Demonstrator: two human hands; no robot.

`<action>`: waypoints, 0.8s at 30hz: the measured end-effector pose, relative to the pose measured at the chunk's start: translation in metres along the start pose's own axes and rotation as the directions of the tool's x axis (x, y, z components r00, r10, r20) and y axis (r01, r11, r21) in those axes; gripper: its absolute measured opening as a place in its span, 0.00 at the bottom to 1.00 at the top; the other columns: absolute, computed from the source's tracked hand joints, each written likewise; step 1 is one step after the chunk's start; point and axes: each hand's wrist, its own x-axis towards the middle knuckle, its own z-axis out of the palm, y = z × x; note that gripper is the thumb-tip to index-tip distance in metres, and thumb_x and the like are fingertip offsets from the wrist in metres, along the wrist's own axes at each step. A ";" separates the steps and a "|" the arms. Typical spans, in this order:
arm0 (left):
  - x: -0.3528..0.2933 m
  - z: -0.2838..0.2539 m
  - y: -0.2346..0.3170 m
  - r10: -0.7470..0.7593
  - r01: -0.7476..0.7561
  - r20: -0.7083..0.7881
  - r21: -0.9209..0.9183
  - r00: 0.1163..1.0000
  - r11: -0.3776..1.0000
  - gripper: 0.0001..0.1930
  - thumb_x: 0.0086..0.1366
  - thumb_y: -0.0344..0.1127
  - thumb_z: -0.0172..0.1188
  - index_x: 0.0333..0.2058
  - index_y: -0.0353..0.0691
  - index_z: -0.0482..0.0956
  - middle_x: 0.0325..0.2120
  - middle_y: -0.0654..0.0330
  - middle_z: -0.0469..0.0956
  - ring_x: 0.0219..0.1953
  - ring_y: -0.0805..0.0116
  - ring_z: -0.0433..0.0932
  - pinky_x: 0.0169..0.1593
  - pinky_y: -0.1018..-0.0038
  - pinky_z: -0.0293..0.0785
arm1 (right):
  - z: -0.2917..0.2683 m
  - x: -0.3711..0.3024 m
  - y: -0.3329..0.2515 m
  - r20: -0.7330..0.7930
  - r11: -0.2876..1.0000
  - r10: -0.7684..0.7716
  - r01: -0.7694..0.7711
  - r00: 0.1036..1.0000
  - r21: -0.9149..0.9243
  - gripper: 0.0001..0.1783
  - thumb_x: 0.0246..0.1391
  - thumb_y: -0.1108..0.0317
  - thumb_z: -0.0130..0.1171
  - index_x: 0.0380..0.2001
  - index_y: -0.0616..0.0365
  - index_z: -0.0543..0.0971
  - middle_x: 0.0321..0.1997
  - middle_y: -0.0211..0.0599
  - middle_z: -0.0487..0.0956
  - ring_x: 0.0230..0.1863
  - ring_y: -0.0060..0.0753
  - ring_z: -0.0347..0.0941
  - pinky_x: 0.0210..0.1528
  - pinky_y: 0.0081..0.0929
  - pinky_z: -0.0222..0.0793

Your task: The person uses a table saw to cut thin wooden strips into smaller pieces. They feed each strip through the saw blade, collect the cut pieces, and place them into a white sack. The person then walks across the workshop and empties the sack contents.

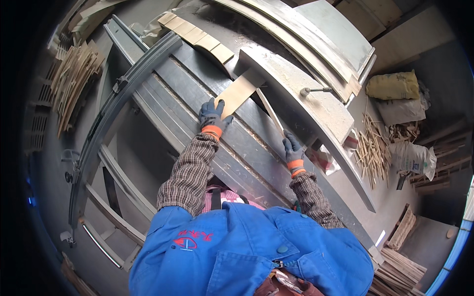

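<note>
A pale flat wooden board (236, 96) lies on the grey metal table (182, 79) of what looks like a panel saw. My left hand (215, 114), in a dark glove with an orange cuff, holds the board's near left end, its fingers against the edge and on top. The board's far end reaches a tall metal fence (291, 93). In the same kind of glove, my right hand (293, 146) grips the near end of a thin wood strip (270, 112). That strip slants away toward the board's far right corner. No blade can be made out.
A row of pale wooden blocks (197, 37) sits at the table's far edge. Behind the fence are a sawdust-covered surface with a clamp handle (316, 91) and long boards (301, 39). A curved metal rail (106, 103) stands left; scrap strips (373, 148) and sacks (395, 89) lie right.
</note>
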 end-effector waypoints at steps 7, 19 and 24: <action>0.018 0.000 -0.018 -0.008 0.007 -0.056 -0.021 0.998 1.000 0.38 0.54 0.58 0.69 0.61 0.47 0.75 0.65 0.49 0.63 0.63 0.45 0.61 0.69 0.58 0.58 | 0.015 0.016 -0.012 0.012 0.985 -0.133 0.134 0.991 -0.111 0.21 0.63 0.66 0.58 0.59 0.57 0.78 0.59 0.46 0.80 0.58 0.35 0.77 0.60 0.28 0.70; 0.055 -0.005 -0.053 -0.045 0.046 -0.140 0.005 0.989 0.999 0.36 0.52 0.56 0.71 0.59 0.50 0.78 0.64 0.47 0.65 0.62 0.43 0.63 0.66 0.56 0.64 | 0.051 0.050 -0.041 0.036 0.962 -0.191 0.194 0.981 -0.193 0.20 0.63 0.67 0.58 0.57 0.55 0.80 0.56 0.36 0.82 0.49 0.27 0.78 0.56 0.26 0.71; 0.064 -0.001 -0.072 -0.056 0.063 -0.124 0.052 0.991 0.997 0.37 0.56 0.59 0.66 0.63 0.53 0.74 0.66 0.49 0.62 0.63 0.47 0.61 0.68 0.57 0.61 | 0.063 0.061 -0.048 0.064 0.950 -0.197 0.207 0.978 -0.232 0.20 0.63 0.65 0.57 0.57 0.54 0.80 0.58 0.38 0.82 0.52 0.29 0.79 0.58 0.26 0.71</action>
